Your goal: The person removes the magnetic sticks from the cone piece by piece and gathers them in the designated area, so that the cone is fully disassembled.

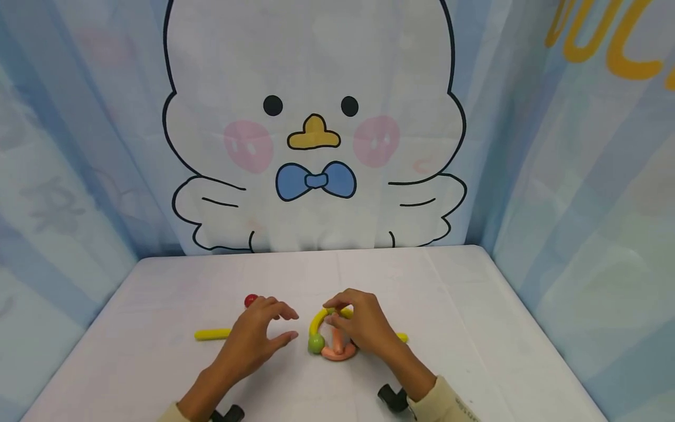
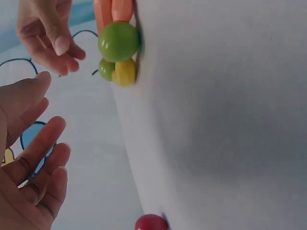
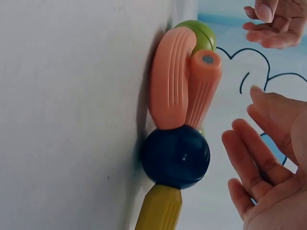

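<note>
A ring of toy building pieces lies on the white table point(image 1: 453, 305). It has curved yellow sticks point(image 1: 318, 320), a green ball point(image 1: 316, 343), a curved orange stick point(image 1: 338, 354) and a dark blue ball point(image 3: 175, 156). One straight orange stick point(image 3: 204, 88) shows a grey round end. My right hand point(image 1: 366, 322) hovers over the ring's right side, fingers loosely bent, nothing between them. Left of the ring my left hand point(image 1: 258, 331) is apart from it, thumb and fingers spread and holding nothing. The right hand hides the blue ball in the head view.
A straight yellow stick point(image 1: 212, 334) lies left, partly behind the left hand. Beyond that hand sits a red ball point(image 1: 251, 300). Another yellow piece point(image 1: 402, 337) pokes out right of the right hand. Printed curtains point(image 1: 316, 223) stand behind the table and at both sides.
</note>
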`<state>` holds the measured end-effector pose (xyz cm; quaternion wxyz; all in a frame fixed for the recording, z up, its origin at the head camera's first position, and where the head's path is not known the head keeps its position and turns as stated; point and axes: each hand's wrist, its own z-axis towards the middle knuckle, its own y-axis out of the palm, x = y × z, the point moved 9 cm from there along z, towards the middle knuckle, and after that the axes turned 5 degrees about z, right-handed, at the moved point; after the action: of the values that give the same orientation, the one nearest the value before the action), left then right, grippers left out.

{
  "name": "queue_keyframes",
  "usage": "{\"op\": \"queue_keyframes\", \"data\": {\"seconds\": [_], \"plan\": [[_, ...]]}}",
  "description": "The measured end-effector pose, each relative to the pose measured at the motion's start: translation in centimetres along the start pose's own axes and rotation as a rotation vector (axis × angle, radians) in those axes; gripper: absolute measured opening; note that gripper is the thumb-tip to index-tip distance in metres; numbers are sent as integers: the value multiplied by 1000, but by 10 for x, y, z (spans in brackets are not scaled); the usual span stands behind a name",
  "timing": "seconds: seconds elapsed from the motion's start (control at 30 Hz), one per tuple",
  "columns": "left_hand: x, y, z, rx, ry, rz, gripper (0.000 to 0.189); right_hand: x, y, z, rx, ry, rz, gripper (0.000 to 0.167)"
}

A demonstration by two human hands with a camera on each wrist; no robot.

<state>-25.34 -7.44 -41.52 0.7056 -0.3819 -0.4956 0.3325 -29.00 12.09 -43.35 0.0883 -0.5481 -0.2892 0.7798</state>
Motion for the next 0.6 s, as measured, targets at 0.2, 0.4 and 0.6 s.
{"op": "queue_keyframes", "data": {"seconds": [0.2, 0.4, 0.6], "plan": [[14, 22, 3, -18, 53, -35, 31, 9, -7, 2, 46, -1, -32, 25], [25, 42, 8, -37, 121, -80, 34, 18, -8, 6, 59, -17, -45, 23], [35, 56, 11, -68, 166, -119, 36, 25, -7, 10, 43, -2, -62, 23]]}}
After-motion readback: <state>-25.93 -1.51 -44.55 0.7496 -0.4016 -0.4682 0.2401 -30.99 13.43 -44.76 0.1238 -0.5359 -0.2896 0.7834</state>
